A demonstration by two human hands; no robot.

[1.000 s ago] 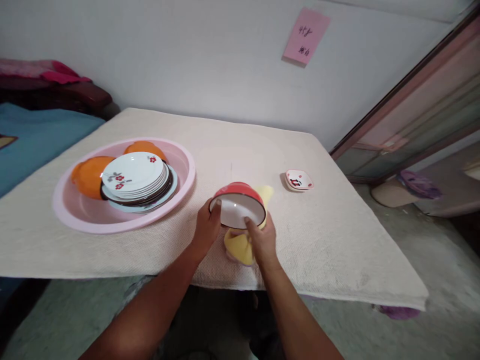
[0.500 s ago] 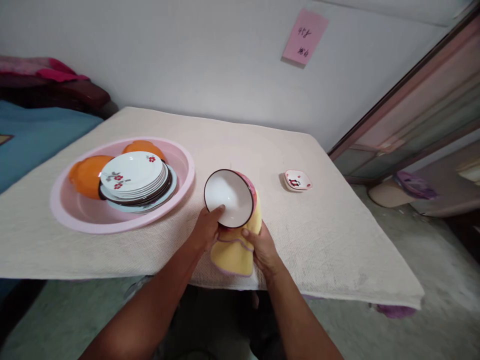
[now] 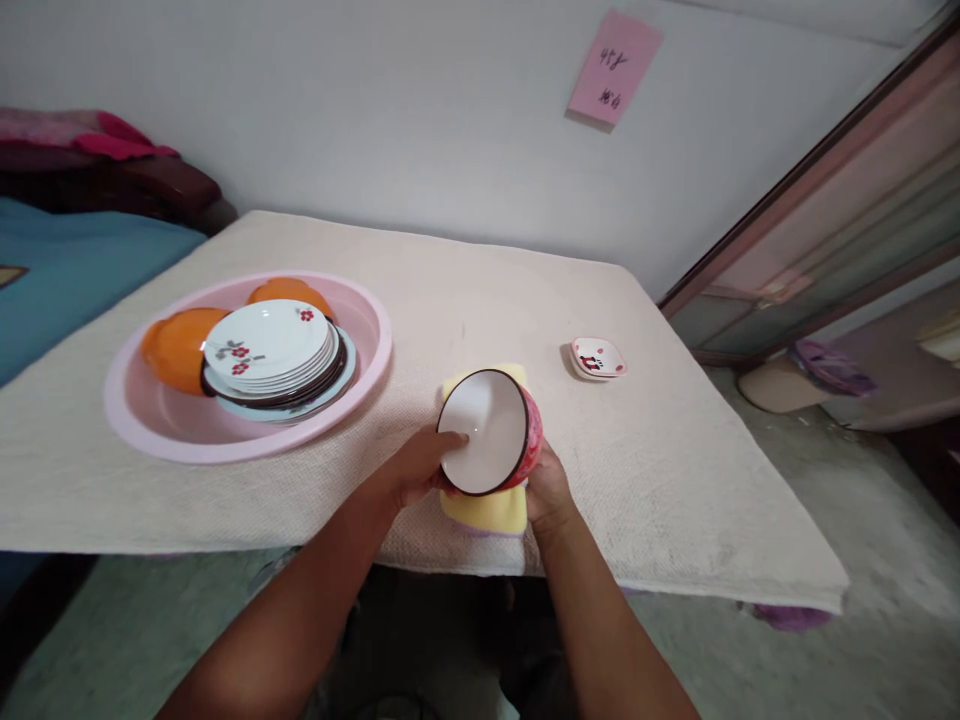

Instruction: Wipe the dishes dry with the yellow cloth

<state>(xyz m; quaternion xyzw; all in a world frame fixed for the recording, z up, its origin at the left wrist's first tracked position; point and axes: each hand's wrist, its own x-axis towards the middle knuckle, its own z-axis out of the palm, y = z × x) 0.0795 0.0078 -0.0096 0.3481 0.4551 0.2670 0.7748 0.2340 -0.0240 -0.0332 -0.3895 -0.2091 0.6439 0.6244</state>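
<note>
A bowl point(image 3: 487, 430), red outside and white inside with a dark rim, is tipped on its side with its mouth facing me, near the table's front edge. My left hand point(image 3: 412, 468) pinches its near-left rim, thumb inside the bowl. My right hand point(image 3: 547, 482) is behind and under the bowl on the right, fingers hidden, against a yellow cloth point(image 3: 484, 508). The cloth lies under the bowl and shows above it too.
A pink basin point(image 3: 360, 300) on the left holds a stack of white flowered plates point(image 3: 266, 345) over darker ones and two orange dishes point(image 3: 176, 345). A small square dish point(image 3: 598, 358) sits to the right. A pale cloth covers the table point(image 3: 675, 480). A pink note point(image 3: 613, 68) hangs on the wall.
The bowl was turned from mouth-down toward me to fully tipped, then shifted slightly right and down. The yellow cloth moved from hanging below the bowl to lying under and behind it.
</note>
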